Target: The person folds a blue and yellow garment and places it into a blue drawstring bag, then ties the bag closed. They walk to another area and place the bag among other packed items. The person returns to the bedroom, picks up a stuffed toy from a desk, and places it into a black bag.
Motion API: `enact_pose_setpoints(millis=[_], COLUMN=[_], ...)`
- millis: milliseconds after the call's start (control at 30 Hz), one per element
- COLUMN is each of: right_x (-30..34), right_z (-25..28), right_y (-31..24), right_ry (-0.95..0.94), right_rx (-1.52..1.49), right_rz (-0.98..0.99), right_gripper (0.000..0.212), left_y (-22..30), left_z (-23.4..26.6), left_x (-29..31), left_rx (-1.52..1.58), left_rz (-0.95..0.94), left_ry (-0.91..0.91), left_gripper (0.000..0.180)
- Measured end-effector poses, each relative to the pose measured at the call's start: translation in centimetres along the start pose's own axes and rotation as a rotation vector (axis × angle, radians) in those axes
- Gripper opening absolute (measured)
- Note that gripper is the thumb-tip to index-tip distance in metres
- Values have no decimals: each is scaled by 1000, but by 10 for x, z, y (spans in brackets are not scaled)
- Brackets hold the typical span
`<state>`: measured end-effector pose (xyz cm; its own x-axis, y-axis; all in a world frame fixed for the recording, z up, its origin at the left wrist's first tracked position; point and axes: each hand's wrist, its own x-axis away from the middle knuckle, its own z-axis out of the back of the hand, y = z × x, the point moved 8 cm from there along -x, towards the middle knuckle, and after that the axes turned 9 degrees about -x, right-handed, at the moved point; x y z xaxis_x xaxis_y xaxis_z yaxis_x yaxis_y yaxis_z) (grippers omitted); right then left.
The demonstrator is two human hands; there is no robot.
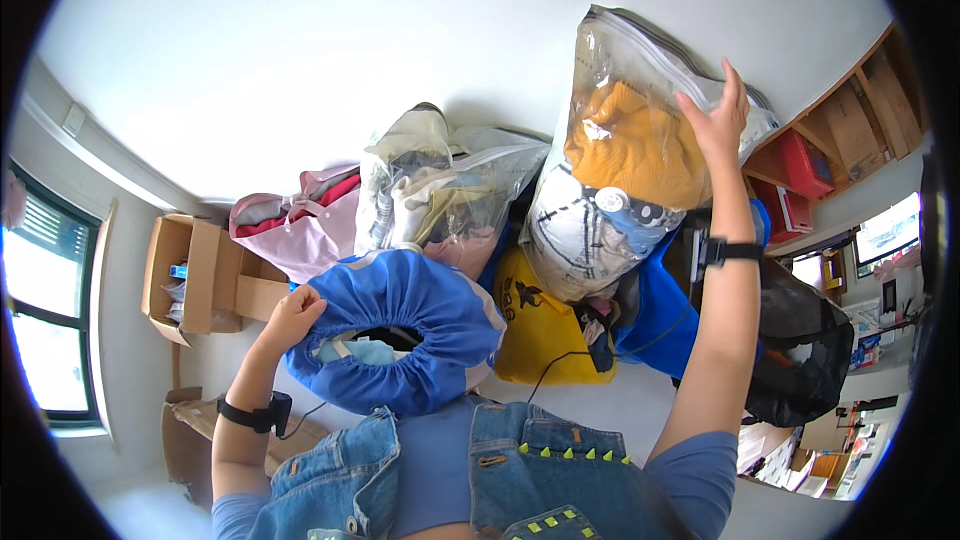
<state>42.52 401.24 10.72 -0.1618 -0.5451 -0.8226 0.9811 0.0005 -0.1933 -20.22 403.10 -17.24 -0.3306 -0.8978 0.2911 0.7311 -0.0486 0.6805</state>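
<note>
My left hand (293,316) grips the gathered rim of a round blue fabric bag (420,315) with an elastic opening; pale cloth shows inside. My right hand (716,118) is raised high and holds the upper right edge of a large clear plastic storage bag (610,155), thumb across its front. That bag is packed with an orange garment above and white, black-lined cloth below. Both wrists wear black bands. A second clear bag of mixed clothes (440,190) lies between the two hands.
A pink bag (300,230) sits left of the clear bags, and a yellow bag (540,330) lies below them. An open cardboard box (200,275) is at the left, a black bag (800,340) at the right, and a wooden shelf (850,130) with red boxes beyond.
</note>
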Motion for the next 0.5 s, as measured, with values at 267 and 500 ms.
enact_pose_setpoints(millis=[267,500], right_x=[-37,-1], right_z=[-66,-62], right_y=[25,59], right_ry=[-536,-511], right_rx=[257,303], right_rz=[-230,-342], right_gripper=[95,29], left_y=[76,152], left_z=[13,46], left_x=[-16,-32], left_rx=[-117,-183], left_rz=[-134,-349], left_ry=[-64,-30], left_gripper=[19,18])
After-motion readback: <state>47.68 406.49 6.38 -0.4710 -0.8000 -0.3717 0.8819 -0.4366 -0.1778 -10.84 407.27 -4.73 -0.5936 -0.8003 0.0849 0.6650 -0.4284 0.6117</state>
